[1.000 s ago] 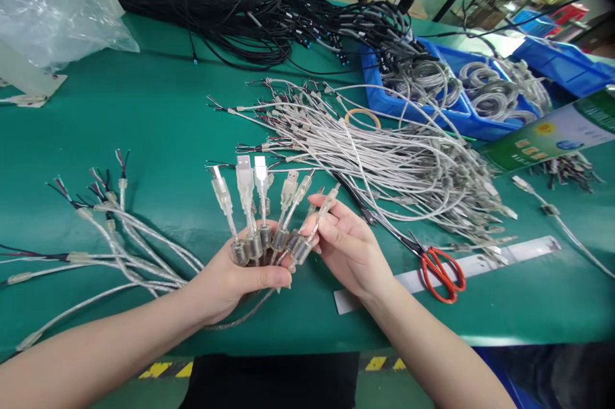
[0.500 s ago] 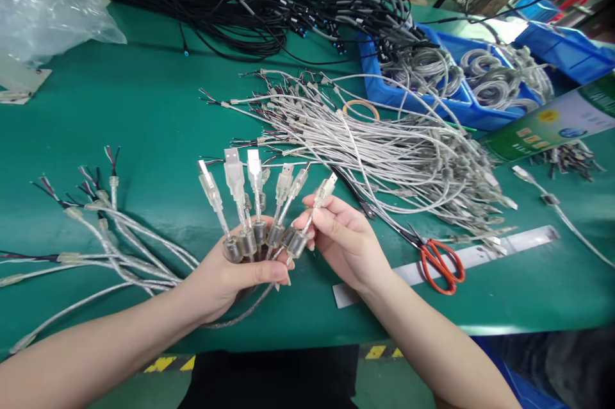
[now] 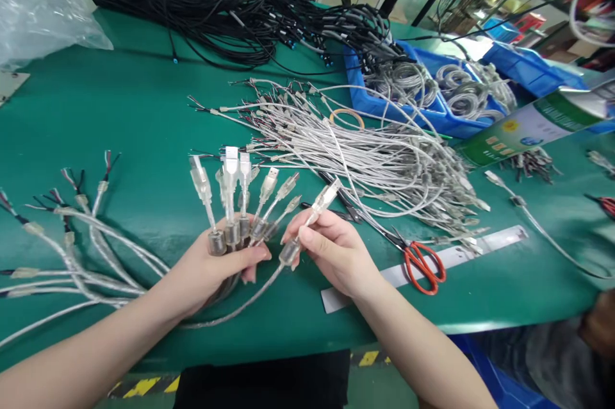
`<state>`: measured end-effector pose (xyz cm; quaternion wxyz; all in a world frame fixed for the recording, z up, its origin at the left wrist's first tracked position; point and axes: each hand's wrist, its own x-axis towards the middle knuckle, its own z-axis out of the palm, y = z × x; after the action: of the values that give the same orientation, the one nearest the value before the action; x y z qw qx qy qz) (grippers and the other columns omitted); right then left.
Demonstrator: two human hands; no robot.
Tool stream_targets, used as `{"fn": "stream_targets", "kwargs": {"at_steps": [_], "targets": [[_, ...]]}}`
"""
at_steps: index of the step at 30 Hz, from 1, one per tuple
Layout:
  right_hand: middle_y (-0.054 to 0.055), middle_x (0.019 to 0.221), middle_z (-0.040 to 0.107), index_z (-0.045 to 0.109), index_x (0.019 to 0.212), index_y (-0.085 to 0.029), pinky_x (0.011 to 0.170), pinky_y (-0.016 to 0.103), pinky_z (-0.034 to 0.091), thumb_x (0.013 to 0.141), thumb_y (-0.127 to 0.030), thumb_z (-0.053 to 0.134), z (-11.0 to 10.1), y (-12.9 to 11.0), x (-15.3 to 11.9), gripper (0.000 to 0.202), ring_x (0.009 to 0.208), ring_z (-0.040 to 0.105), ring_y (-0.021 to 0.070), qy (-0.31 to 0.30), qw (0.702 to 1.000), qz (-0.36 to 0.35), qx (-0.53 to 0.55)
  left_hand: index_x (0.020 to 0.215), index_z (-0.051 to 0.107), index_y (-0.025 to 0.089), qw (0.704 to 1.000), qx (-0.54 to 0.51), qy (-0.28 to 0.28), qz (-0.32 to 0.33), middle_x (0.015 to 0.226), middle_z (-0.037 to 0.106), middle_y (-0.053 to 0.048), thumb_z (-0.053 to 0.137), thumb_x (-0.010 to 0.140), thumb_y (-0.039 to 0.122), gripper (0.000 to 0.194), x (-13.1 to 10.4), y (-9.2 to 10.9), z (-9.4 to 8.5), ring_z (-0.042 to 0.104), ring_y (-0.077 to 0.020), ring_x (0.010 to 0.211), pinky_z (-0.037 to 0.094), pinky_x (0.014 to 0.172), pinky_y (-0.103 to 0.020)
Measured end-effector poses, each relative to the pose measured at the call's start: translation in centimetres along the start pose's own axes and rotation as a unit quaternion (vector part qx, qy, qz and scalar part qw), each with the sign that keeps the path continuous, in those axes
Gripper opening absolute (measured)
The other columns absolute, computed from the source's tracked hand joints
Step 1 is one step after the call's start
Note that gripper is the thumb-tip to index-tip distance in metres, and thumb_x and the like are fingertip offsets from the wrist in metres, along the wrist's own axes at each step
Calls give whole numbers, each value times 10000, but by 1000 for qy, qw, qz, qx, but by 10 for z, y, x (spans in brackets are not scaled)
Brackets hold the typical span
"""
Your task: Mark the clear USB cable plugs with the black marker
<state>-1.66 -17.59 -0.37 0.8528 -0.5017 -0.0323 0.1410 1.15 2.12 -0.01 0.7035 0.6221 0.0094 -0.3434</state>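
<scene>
My left hand (image 3: 225, 261) is closed round a bunch of USB cables (image 3: 231, 188), their plugs fanned upward above the thumb and their ferrite beads just over the fingers. Across the table to the left trail the stripped wire ends (image 3: 72, 229) of these cables. Between thumb and fingers, my right hand (image 3: 331, 245) pinches a single USB cable (image 3: 324, 197) just below its plug. That plug points up and right, apart from the bunch. Its bead (image 3: 289, 252) hangs under the fingertips, and the cord curves down and left beneath my left hand.
A heap of grey USB cables (image 3: 355, 152) lies ahead. Red-handled scissors (image 3: 425, 268) rest on a steel ruler (image 3: 500, 241) at right. Behind are blue bins (image 3: 358, 98) of coiled cables, a black cable bundle (image 3: 216, 24) and a plastic bag (image 3: 48, 5). One loose cable (image 3: 552, 223) lies far right.
My right hand has drawn its single cable away from the bunch, so its bead now hangs apart from the others. The view has shifted slightly to the right.
</scene>
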Motion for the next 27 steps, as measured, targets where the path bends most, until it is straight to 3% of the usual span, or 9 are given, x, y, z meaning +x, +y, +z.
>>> {"fn": "stream_targets", "kwargs": {"at_steps": [3, 6, 10, 13, 15, 18, 20, 22, 27], "targets": [[62, 871, 666, 638, 938, -131, 633, 225, 522, 885, -277, 669, -2, -3, -3, 158, 669, 614, 107, -52, 997, 46, -18, 1063, 522, 186, 991, 126, 27, 28, 566, 550, 58, 720, 779, 339, 379, 6, -1, -8, 491, -120, 484, 395, 536, -219], [74, 877, 680, 589, 1042, -130, 641, 217, 525, 864, -252, 691, 0, -4, -6, 239, 704, 631, 113, -91, 992, 85, -35, 1143, 478, 199, 950, 291, 91, 64, 766, 636, 1, 672, 797, 405, 448, 11, -4, -13, 598, -201, 645, 443, 620, -270], [66, 873, 678, 536, 1106, -136, 610, 194, 516, 879, -256, 672, 2, -2, -4, 290, 679, 627, 101, -81, 994, 66, -31, 1219, 484, 130, 832, 524, 140, 120, 1111, 593, -147, 627, 800, 490, 571, 17, -9, -21, 557, -354, 1042, 444, 891, -432], [66, 865, 683, 533, 1088, -134, 594, 197, 519, 899, -302, 649, 1, -1, -1, 278, 624, 614, 91, -51, 998, 38, -17, 1361, 428, 85, 761, 587, 184, 205, 1428, 344, -230, 726, 694, 581, 883, 15, -7, -27, 296, -444, 1320, 278, 1083, -533], [63, 854, 686, 526, 1090, -138, 591, 202, 524, 890, -322, 661, 1, 0, -1, 304, 611, 617, 94, -40, 999, 28, -12, 1403, 407, 120, 767, 543, 216, 264, 1487, 270, -205, 764, 676, 560, 922, 7, -1, -24, 238, -426, 1361, 252, 1106, -495], [51, 847, 680, 520, 1043, -149, 597, 215, 534, 858, -352, 698, 3, -2, -2, 326, 612, 628, 104, -28, 1000, 7, -6, 1066, 655, 219, 820, 410, 225, 330, 1068, 611, -69, 723, 783, 387, 336, -14, 9, -10, 558, -244, 959, 416, 863, -290], [32, 810, 661, 533, 967, -148, 595, 224, 538, 835, -365, 720, 3, -5, -4, 316, 597, 626, 106, -13, 1000, -16, -9, 811, 674, 233, 866, 394, 125, 281, 683, 611, 3, 604, 883, 364, 164, -26, 10, 1, 526, -144, 594, 393, 621, -235], [10, 754, 631, 554, 907, -144, 559, 215, 525, 809, -366, 740, 4, -6, -5, 305, 568, 604, 98, 1, 999, -30, -18, 902, 671, 239, 886, 405, 46, 222, 552, 559, 33, 591, 894, 383, 164, -29, 6, 6, 471, -119, 469, 346, 512, -219], [9, 860, 638, 574, 802, -151, 616, 181, 492, 729, -312, 793, 6, -4, -5, 281, 692, 596, 82, 1, 999, -39, -35, 808, 703, 247, 882, 430, -73, 177, 755, 651, -16, 630, 858, 446, 218, -15, -1, 3, 591, -154, 671, 434, 623, -177]]}}
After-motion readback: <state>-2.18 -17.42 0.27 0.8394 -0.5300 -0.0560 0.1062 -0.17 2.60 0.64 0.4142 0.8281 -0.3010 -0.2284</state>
